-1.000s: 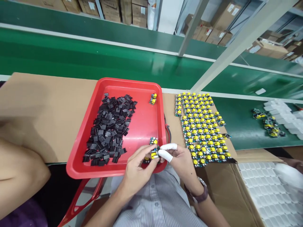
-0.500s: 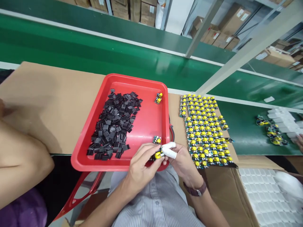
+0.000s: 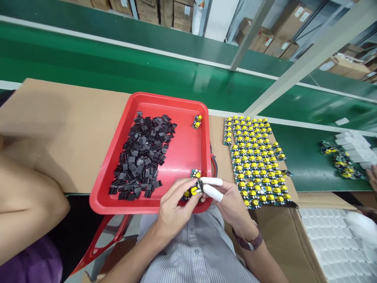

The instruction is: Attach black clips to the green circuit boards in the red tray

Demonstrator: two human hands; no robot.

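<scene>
Over the near right corner of the red tray (image 3: 101,184), my left hand (image 3: 176,204) pinches a small circuit board (image 3: 194,190) with a yellow part on it. My right hand (image 3: 226,198), with white covers on two fingers, meets the board's right end; those fingertips stand slightly apart on it. Whether they grip anything small there is hard to see. Close beyond my fingers lies another circuit board (image 3: 195,173) in the tray. A pile of black flat pieces (image 3: 143,153) fills the tray's left part, and more yellow-topped boards (image 3: 197,122) lie at its far right.
Rows of yellow-topped boards (image 3: 256,161) cover the cardboard right of the tray. Farther right are white blocks (image 3: 353,143), loose boards (image 3: 343,163) and another person's hand (image 3: 372,175). An open carton (image 3: 332,236) holds white trays. Another person's arm (image 3: 26,200) is close on the left.
My right hand's covered fingers have spread farther apart and the hand has shifted slightly right. The board between my hands shows more of its yellow part. My left hand keeps its hold.
</scene>
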